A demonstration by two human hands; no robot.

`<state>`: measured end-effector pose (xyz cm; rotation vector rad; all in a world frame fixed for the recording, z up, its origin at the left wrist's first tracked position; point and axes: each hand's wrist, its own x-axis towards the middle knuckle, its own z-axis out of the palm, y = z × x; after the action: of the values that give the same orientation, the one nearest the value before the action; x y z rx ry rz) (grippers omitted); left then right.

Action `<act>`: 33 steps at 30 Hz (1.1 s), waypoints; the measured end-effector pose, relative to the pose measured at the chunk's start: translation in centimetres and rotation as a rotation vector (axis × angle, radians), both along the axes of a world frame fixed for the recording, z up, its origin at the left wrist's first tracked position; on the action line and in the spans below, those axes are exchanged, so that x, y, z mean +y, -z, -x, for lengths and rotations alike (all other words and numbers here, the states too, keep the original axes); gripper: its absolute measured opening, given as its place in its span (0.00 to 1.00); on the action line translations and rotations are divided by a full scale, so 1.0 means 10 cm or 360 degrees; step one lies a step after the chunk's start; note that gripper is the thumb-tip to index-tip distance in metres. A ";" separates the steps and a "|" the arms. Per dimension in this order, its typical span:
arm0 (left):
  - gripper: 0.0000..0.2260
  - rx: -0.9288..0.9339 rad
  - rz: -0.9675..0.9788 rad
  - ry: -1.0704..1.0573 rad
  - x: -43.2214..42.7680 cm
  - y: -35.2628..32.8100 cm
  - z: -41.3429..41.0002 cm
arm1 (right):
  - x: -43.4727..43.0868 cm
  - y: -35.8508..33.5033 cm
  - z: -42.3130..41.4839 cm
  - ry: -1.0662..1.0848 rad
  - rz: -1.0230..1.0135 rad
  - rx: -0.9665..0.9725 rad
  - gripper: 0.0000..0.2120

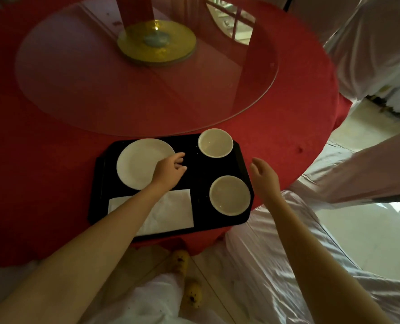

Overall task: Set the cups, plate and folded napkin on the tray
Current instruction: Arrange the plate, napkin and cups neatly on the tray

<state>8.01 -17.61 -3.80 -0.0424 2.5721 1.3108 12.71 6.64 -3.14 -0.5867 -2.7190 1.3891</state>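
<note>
A black tray [201, 167] lies at the near edge of the red table. On it sit a white plate [138, 162] at the far left, a folded white napkin [173, 211] at the near left, one white cup [215, 143] at the far right and another white cup [229, 195] at the near right. My left hand [169, 170] hovers over the plate's right edge with loosely curled fingers, holding nothing. My right hand [263, 177] is just right of the tray, fingers apart and empty. My left forearm covers part of the napkin.
A round glass turntable [89, 90] with a gold hub [157, 43] fills the table's middle behind the tray. White-covered chairs [370, 43] stand to the right and close by at the near right. My feet in yellow slippers [180, 260] show below the table edge.
</note>
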 end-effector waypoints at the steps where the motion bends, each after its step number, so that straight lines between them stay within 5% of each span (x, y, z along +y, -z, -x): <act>1: 0.23 0.0015 0.0025 0.0021 0.02 0.00 0.09 | -0.02 -0.03 0.11 -0.0046 0.0028 0.0004 0.13; 6: 0.28 -0.0023 0.0092 0.0160 0.22 0.06 0.44 | -0.14 -0.08 0.58 -0.0141 0.0103 -0.0114 0.12; 12: 0.23 -0.0017 0.0105 0.0213 0.27 0.18 0.63 | -0.23 -0.01 0.80 -0.0165 0.0199 -0.0280 0.16; 33: 0.20 0.0036 0.0072 0.0305 0.33 0.19 0.73 | -0.19 0.07 0.72 -0.0022 0.0431 -0.0188 0.12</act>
<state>0.72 -14.32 -5.71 0.2062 2.5504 1.1900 5.54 4.76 -3.81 -0.6850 -2.6434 1.7981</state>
